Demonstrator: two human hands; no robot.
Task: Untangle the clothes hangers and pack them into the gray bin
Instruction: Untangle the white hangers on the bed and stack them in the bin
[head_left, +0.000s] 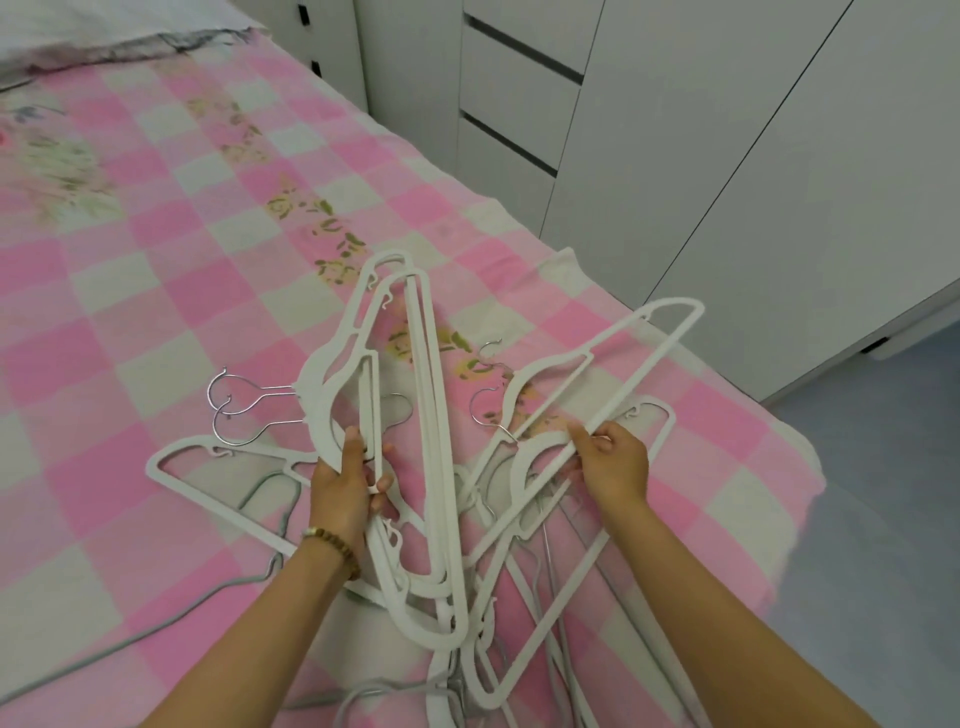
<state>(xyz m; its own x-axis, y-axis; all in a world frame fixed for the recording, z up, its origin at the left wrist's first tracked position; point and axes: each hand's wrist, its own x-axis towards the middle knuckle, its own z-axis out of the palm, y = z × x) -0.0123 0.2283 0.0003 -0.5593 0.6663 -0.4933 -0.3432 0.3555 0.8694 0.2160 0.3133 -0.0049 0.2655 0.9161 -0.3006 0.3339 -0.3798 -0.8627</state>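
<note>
Hanger bunch (431, 415) gripped w/ left hand (340, 491), long axis pointed away; single hanger (641, 374) pinched by right hand (615, 462), tilted diag. up-right.

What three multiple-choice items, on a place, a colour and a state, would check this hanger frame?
1. Where do the tangled hangers lie?
A. on the checked bedspread
B. in a gray bin
C. on a wardrobe rail

2. The plastic bodies are:
A. black
B. white
C. red

3. The right hand:
A. rests flat on the bed
B. hangs empty
C. grips a hanger bar

Answers:
1 A, pink-and-white fabric shows under the pile.
2 B, every plastic frame is white.
3 C, its fingers curl round a bar, while the left hand grips another bundle.
</note>
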